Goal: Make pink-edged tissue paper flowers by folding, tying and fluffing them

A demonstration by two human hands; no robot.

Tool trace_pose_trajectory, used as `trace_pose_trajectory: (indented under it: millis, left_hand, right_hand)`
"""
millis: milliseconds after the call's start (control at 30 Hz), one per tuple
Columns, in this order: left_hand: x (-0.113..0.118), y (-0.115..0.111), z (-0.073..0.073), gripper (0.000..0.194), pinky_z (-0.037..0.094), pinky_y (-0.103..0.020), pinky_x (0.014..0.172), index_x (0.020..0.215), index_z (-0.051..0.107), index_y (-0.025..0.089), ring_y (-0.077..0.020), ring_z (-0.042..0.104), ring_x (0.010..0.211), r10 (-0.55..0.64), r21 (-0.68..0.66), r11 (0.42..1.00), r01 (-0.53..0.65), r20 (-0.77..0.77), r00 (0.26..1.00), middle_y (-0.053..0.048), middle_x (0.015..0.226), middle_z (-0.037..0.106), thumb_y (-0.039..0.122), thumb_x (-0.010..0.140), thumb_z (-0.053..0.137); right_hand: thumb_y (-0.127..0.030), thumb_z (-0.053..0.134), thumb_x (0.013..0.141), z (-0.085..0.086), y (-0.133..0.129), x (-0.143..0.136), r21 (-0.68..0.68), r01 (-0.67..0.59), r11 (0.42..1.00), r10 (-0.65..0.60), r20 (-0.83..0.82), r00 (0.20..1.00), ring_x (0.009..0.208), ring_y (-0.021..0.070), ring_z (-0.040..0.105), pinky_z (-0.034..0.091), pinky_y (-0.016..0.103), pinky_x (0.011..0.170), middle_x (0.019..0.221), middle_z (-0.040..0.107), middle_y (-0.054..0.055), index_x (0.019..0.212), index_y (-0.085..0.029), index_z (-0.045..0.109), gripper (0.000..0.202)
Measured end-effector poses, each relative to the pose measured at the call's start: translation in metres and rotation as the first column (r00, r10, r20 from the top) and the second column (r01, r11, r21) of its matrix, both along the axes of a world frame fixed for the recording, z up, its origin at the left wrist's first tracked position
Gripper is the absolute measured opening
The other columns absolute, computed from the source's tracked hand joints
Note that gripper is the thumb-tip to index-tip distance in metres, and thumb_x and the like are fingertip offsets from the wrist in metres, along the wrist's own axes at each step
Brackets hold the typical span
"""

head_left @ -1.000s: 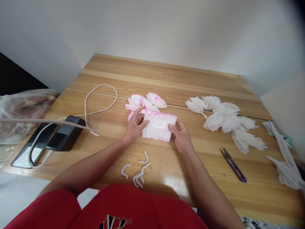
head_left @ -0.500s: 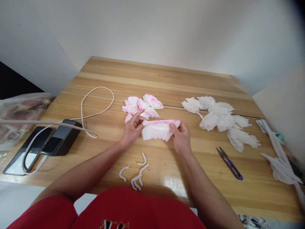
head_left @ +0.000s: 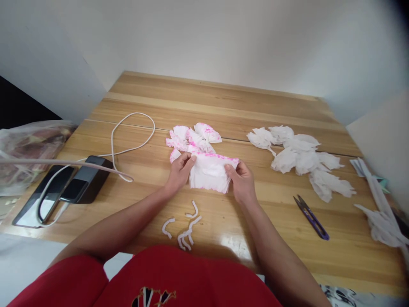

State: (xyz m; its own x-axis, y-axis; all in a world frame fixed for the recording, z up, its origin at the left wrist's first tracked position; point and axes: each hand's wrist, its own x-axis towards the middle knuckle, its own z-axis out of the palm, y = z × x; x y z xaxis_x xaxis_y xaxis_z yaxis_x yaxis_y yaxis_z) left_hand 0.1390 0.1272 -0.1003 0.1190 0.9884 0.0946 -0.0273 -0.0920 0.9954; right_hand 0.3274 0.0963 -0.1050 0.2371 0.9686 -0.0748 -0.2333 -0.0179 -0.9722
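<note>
2 hands (head_left: 179, 172) (head_left: 242, 182) on tissue (head_left: 209, 172)

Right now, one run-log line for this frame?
left hand: pinching pink-edged tissue | right hand: pinching opposite edge | tissue: held just over table | nearby: pink paper flowers, white strips, snips

No readable text, label, brand, number or sign is showing anywhere in this view. The red shirt (head_left: 179, 277) is bearing a white and gold emblem at the bottom edge, but it is being cut off by the frame and no letters can be made out on it.
</note>
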Motion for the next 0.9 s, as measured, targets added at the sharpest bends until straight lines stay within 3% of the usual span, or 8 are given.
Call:
trace_pose_trajectory:
  millis: [200, 333, 533, 633, 733, 900]
  left_hand:
    - [-0.001, 0.002, -0.003, 0.028, 0.03, -0.023, 0.058, 0.075, 0.045, 0.017, -0.0121, 0.037, 0.064, 0.139, 0.083, 0.988, -0.127, -0.165, 0.976, 0.002, 0.068, 0.039, 0.04, 0.092, 0.044]
    - [0.0, 0.003, -0.003, 0.027, 0.028, -0.023, 0.056, 0.076, 0.047, 0.017, -0.0116, 0.035, 0.06, 0.161, 0.088, 0.985, -0.148, -0.157, 0.974, 0.003, 0.065, 0.038, 0.039, 0.091, 0.046]
    - [0.002, 0.004, -0.002, 0.032, 0.028, -0.022, 0.054, 0.073, 0.045, 0.018, -0.011, 0.033, 0.058, 0.168, 0.062, 0.984, -0.166, -0.034, 0.985, 0.003, 0.064, 0.036, 0.044, 0.087, 0.053]
    - [0.001, 0.005, -0.005, 0.03, 0.029, -0.021, 0.054, 0.075, 0.046, 0.017, -0.0105, 0.034, 0.059, 0.147, 0.041, 0.988, -0.147, 0.007, 0.989, 0.003, 0.065, 0.038, 0.044, 0.087, 0.053]
    - [0.0, 0.008, -0.008, 0.031, 0.029, -0.021, 0.052, 0.076, 0.047, 0.017, -0.0101, 0.035, 0.057, 0.144, 0.012, 0.989, -0.145, 0.054, 0.988, 0.003, 0.066, 0.039, 0.046, 0.086, 0.055]
    - [-0.004, 0.014, -0.007, 0.033, 0.026, -0.021, 0.047, 0.076, 0.049, 0.017, -0.0089, 0.032, 0.051, 0.147, -0.011, 0.989, -0.147, 0.083, 0.986, 0.004, 0.061, 0.037, 0.048, 0.081, 0.06]
  right_hand:
    - [-0.032, 0.076, 0.068, -0.002, 0.0, -0.003, -0.001, -0.072, 0.997, 0.072, 0.012, 0.997, 0.073, 0.0112, 0.057, 0.047, 0.023, 0.068, 0.084, 0.066, -0.001, 0.088, -0.019, 0.063, 0.027]
    - [-0.036, 0.073, 0.071, -0.004, 0.001, -0.002, -0.047, -0.111, 0.993, 0.106, -0.106, 0.989, 0.083, 0.0156, 0.062, 0.05, 0.028, 0.075, 0.097, 0.068, 0.002, 0.096, -0.021, 0.063, 0.031]
    - [-0.056, 0.069, 0.069, 0.004, -0.001, -0.003, -0.114, -0.409, 0.905, 0.36, -0.304, 0.882, 0.093, 0.0235, 0.064, 0.052, 0.034, 0.076, 0.108, 0.067, 0.008, 0.106, -0.021, 0.065, 0.051]
    - [-0.044, 0.078, 0.063, 0.006, -0.005, -0.005, -0.151, -0.468, 0.871, 0.417, -0.278, 0.865, 0.094, 0.0231, 0.064, 0.052, 0.033, 0.079, 0.108, 0.068, 0.007, 0.111, -0.021, 0.063, 0.055]
    - [-0.031, 0.081, 0.061, 0.005, -0.007, -0.004, -0.19, -0.448, 0.874, 0.414, -0.192, 0.89, 0.092, 0.0205, 0.065, 0.051, 0.033, 0.081, 0.107, 0.068, 0.005, 0.11, -0.021, 0.064, 0.054]
    - [-0.031, 0.08, 0.062, 0.001, -0.003, 0.001, -0.19, -0.419, 0.888, 0.393, -0.16, 0.906, 0.085, 0.018, 0.065, 0.051, 0.031, 0.08, 0.098, 0.071, 0.003, 0.104, -0.021, 0.066, 0.045]
